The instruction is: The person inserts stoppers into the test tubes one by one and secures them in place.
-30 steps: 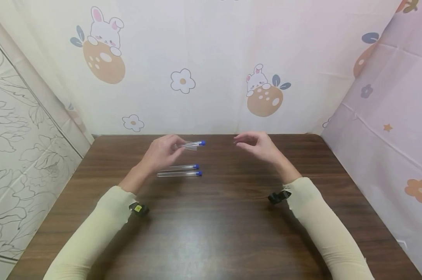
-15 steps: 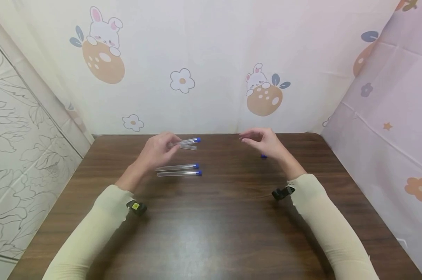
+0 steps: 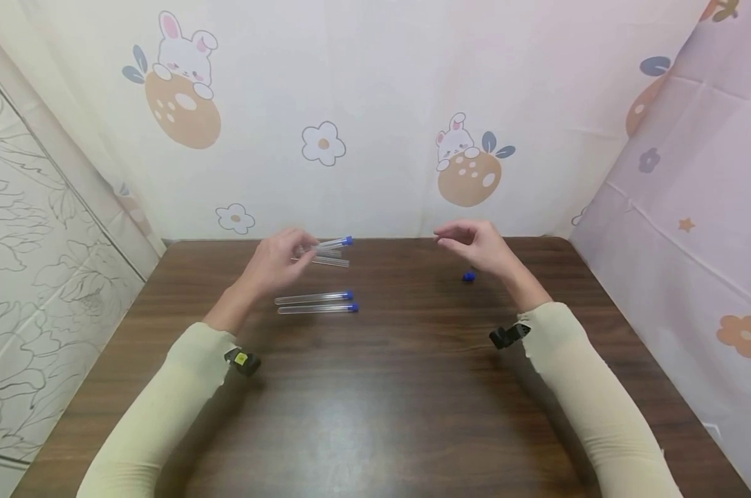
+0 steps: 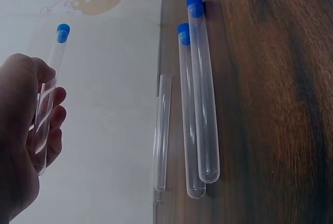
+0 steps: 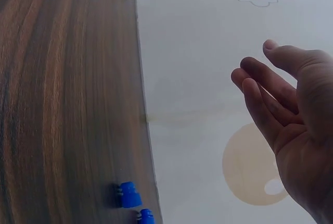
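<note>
My left hand (image 3: pixel 279 261) grips a clear test tube (image 4: pixel 53 73) with a blue stopper (image 4: pixel 63 33) in its top, raised over the back of the table. Below it, uncapped test tubes (image 3: pixel 333 263) lie near the table's back edge, partly behind the hand. Closer to me, two test tubes with blue stoppers (image 3: pixel 313 299) lie side by side. My right hand (image 3: pixel 477 247) hangs above the back right with fingers loosely bent and nothing held. Two loose blue stoppers (image 5: pixel 129 195) lie on the table below it.
The brown wooden table (image 3: pixel 375 387) meets a curtain (image 3: pixel 375 138) printed with rabbits and flowers along its back edge. More patterned cloth (image 3: pixel 693 207) hangs on the right, and a flower-line panel (image 3: pixel 45 228) stands on the left.
My left hand has moved slightly back and left with the capped tube, showing more of the uncapped tubes. My right hand has moved back and right, uncovering blue stoppers on the table.
</note>
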